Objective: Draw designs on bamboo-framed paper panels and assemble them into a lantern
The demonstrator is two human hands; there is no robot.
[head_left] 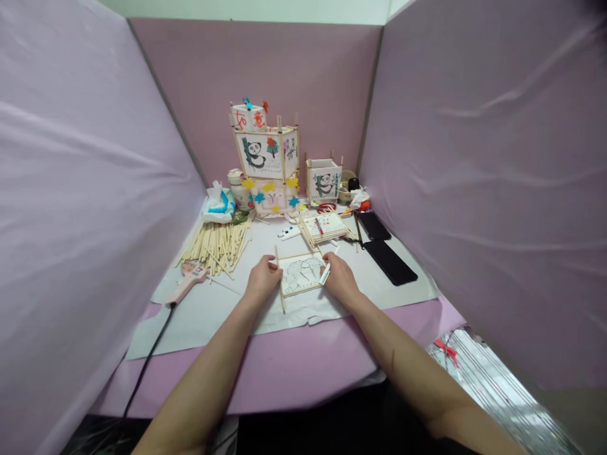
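1. Here's the left hand (263, 278), thumb and fingers clasping the left edge of the stick-framed drawing (296, 277).
2. Right hand (340, 279) grips a white marker (325, 273) at the opposite edge!
3. Drawing's between both hands, near the desk's (303, 373) front; glue gun (186, 287) lies left.

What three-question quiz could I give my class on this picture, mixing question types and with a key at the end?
1. Short answer: Which of the person's hands holds a white pen beside the framed drawing?
2. True or false: The pink glue gun lies to the left of the framed drawing.
3. Fill in the blank: The small box-shaped frame standing to the right of the tall tiered structure bears a drawing of a ____.

Key:
1. The right hand.
2. True.
3. Panda.
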